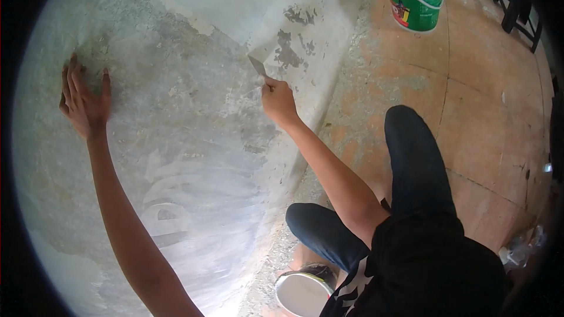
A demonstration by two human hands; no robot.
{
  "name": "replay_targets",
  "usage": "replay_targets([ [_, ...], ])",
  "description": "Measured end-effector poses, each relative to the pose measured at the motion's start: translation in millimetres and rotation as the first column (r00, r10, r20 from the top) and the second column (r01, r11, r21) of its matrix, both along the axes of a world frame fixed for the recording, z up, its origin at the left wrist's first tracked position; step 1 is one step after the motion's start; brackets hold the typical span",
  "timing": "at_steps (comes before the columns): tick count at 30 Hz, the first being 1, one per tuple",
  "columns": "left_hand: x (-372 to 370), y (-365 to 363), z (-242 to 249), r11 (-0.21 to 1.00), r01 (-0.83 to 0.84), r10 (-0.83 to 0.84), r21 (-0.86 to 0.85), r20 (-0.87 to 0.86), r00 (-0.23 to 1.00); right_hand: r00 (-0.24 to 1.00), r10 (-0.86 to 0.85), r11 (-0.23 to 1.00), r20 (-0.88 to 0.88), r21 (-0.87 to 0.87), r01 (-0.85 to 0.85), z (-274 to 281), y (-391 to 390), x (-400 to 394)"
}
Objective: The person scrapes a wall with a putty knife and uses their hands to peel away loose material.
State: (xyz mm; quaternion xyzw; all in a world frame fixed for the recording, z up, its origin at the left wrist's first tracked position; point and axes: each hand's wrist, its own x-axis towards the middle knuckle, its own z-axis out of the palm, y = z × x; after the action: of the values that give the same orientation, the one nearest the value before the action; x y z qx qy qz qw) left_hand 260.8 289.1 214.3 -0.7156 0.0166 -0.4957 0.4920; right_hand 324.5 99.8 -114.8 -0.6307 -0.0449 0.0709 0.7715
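My right hand [278, 101] is wrapped round the handle of a scraper [257, 65], whose flat metal blade meets the wall near a border between grey and whitish surface. Further left, my left hand [86, 97] lies against the wall [176, 100] with its fingers spread, holding nothing. Between the hands the wall is mottled grey, and paler smears show lower down. Dark bare patches [288, 50] mark the whitish strip just beyond the scraper. The scraper's handle is mostly hidden in my fist.
A green paint bucket [422, 12] with a white lid stands on the tiled floor [482, 117]. Near my knee sits an open bucket [302, 293] of whitish material. A dark stool [520, 12] is at the upper right, and a clear plastic bag [520, 251] lies at the lower right.
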Motion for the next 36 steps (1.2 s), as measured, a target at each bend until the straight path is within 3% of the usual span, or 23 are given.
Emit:
replay_targets([
  [2,1,3,-1,0.999,-0.046,0.046,0.021,0.024,0.999,0.997,-0.074,0.997,-0.008,0.016,0.074,-2,8,-14],
  [5,1,9,2,0.998,-0.03,0.029,0.046,0.003,1.0,0.979,-0.16,0.983,0.13,-0.065,0.169,-22,19,0],
  [9,4,6,3,0.999,-0.007,0.004,0.046,0.045,0.999,0.989,-0.137,0.987,0.059,-0.073,0.142,-7,13,8],
  [12,4,10,-1,0.999,-0.019,0.018,0.044,0.027,0.999,0.974,-0.126,0.992,0.189,0.013,0.125,-16,3,-3],
  [14,4,12,-1,0.993,0.097,-0.098,0.065,0.023,0.995,0.993,-0.074,0.995,0.087,-0.062,0.08,-23,1,27],
  [15,0,12,2,0.992,0.097,-0.099,0.076,0.02,0.995,0.998,-0.044,0.999,-0.043,0.006,0.044,-9,-6,23],
  [17,2,8,4,0.997,-0.063,0.062,0.043,0.028,0.998,0.997,-0.065,0.997,0.032,-0.035,0.066,-16,-1,1],
  [19,5,8,4,0.999,-0.006,0.005,0.036,0.023,1.0,0.991,-0.07,0.996,0.111,-0.053,0.076,-25,-3,-5],
  [22,0,15,5,0.999,-0.001,0.0,0.052,0.007,1.0,0.997,0.065,0.998,-0.045,-0.017,-0.066,-33,-3,9],
  [24,2,17,5,0.992,-0.118,0.116,0.053,0.03,0.993,0.993,-0.105,0.994,0.046,0.001,0.105,-35,3,4],
  [25,1,20,8,0.98,-0.193,0.191,0.054,0.033,0.981,0.999,-0.034,0.995,0.005,-0.094,0.034,-40,3,6],
  [26,0,24,13,1.0,0.029,-0.028,0.006,-0.092,0.995,0.98,-0.118,0.982,0.163,-0.129,0.14,-60,16,6],
  [27,5,36,15,0.998,0.044,-0.039,0.05,-0.087,0.995,0.984,-0.14,0.986,0.108,-0.071,0.148,-74,20,-1],
  [28,4,33,13,0.993,0.089,-0.1,-0.08,-0.137,0.986,0.998,-0.029,0.991,-0.047,-0.129,0.022,-59,-9,-19],
  [29,8,41,15,0.997,0.049,-0.054,-0.051,-0.091,0.994,0.998,0.057,0.997,-0.013,-0.055,-0.058,-71,-24,-28],
  [30,8,32,9,0.987,0.088,-0.102,-0.138,-0.097,0.99,0.989,0.148,0.987,0.011,-0.059,-0.147,-87,-39,-33],
  [32,4,17,0,0.972,0.12,-0.139,-0.202,-0.082,0.987,0.932,0.345,0.937,-0.113,-0.024,-0.349,-85,-107,-46],
  [33,1,10,-4,0.969,0.084,-0.102,-0.234,-0.066,0.993,0.948,0.29,0.954,-0.132,-0.034,-0.296,-98,-124,-47],
  [35,1,1,-17,0.954,0.023,-0.037,-0.299,-0.043,0.998,0.985,0.173,0.979,0.025,-0.118,-0.169,-131,-149,-42],
  [36,8,2,-37,0.976,0.08,-0.088,-0.203,-0.033,0.996,0.995,0.094,0.993,0.01,-0.078,-0.093,-151,-156,-39],
])
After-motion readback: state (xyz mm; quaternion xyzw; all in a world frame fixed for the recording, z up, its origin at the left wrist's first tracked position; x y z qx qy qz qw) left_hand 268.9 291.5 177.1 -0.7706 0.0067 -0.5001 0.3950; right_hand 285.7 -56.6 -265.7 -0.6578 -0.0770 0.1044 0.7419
